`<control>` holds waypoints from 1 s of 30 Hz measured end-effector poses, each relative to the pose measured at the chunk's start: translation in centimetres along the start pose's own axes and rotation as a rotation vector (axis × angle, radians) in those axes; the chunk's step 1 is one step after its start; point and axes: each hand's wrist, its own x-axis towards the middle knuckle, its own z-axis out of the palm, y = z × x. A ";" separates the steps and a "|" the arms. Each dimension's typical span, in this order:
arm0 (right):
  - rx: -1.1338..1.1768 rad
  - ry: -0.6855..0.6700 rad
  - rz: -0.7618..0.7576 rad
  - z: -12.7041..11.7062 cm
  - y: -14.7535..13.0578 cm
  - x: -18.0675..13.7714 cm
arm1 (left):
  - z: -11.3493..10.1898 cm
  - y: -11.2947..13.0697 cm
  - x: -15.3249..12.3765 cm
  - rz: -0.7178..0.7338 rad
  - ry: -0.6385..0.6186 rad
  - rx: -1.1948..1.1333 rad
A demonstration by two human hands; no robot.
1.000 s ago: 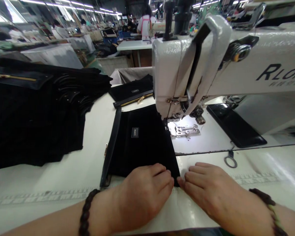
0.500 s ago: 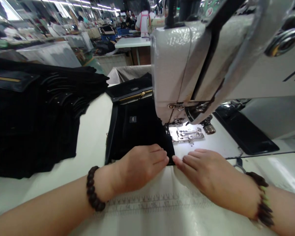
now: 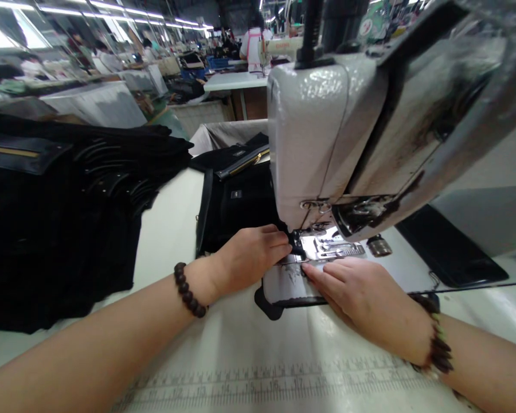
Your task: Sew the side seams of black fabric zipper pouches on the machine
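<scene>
A black fabric piece (image 3: pixel 236 209) with a small label lies flat on the white table, its near right corner under the sewing machine head (image 3: pixel 322 132). My left hand (image 3: pixel 249 255) rests on that near edge, fingers curled and pressed on the fabric right beside the presser foot (image 3: pixel 301 244). My right hand (image 3: pixel 356 289) lies flat on the lit metal bed plate (image 3: pixel 284 284), fingertips close to my left fingertips and just in front of the foot. Dark bead bracelets sit on both wrists.
A big pile of black pieces (image 3: pixel 60 212) fills the table's left side. Behind the fabric piece lies another black piece with a gold zipper (image 3: pixel 243 160). A flat black slab (image 3: pixel 451 249) lies to the right of the machine. Printed ruler marks (image 3: pixel 258 384) run along the table's near edge. People work far behind.
Both hands have slid the black piece away from me, from the table's near edge up to the presser foot. The view has moved closer to the machine head.
</scene>
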 end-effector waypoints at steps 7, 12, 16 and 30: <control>0.022 0.028 0.010 0.0 0.0 0.0 | -0.2 -0.3 0.6 -0.047 0.055 0.012; 0.025 0.028 0.015 0.1 0.0 0.0 | -0.5 -0.3 0.7 -0.060 0.035 -0.013; 0.030 0.022 0.019 0.1 0.0 0.0 | -0.3 -0.5 0.6 -0.059 0.034 -0.007; 0.038 -0.035 0.052 -0.1 0.1 0.1 | -4.3 -3.0 -2.1 -0.355 -0.162 0.182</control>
